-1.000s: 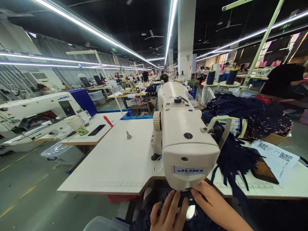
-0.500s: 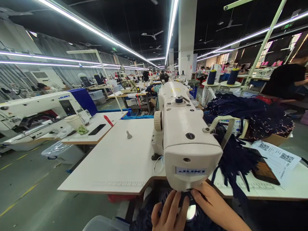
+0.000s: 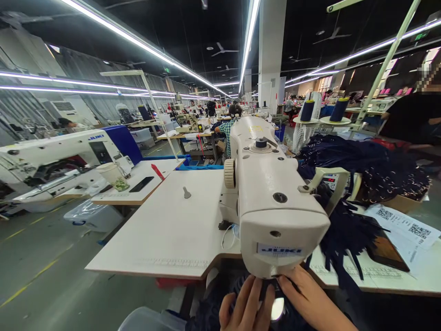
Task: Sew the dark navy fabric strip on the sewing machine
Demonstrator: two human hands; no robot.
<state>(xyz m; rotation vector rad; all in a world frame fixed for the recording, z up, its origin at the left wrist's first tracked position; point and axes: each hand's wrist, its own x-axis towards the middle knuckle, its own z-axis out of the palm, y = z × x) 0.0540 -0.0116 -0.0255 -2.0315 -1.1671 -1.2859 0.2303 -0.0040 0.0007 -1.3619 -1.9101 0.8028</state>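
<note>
The white JUKI sewing machine (image 3: 275,202) stands directly before me, its head over both hands. My left hand (image 3: 246,305) is below the head, fingers bent and pressed on dark navy fabric (image 3: 210,308) near the needle area. From the right, my right hand (image 3: 306,294) reaches in with thumb and fingers pinched at the same fabric, close under the head. A bright light patch shines between the hands. The needle, presser foot and the piece at the fingertips are mostly hidden.
Navy straps (image 3: 351,239) hang over the table's right side beside a phone (image 3: 391,253) and printed sheets (image 3: 408,225). A metal key-shaped piece (image 3: 186,193) lies on the white table (image 3: 165,230). Thread cones (image 3: 308,110) stand behind. A person in black (image 3: 411,117) is at far right.
The view has shifted slightly, so the machine and table appear a little further right. Both hands keep nearly the same place at the fabric under the head.
</note>
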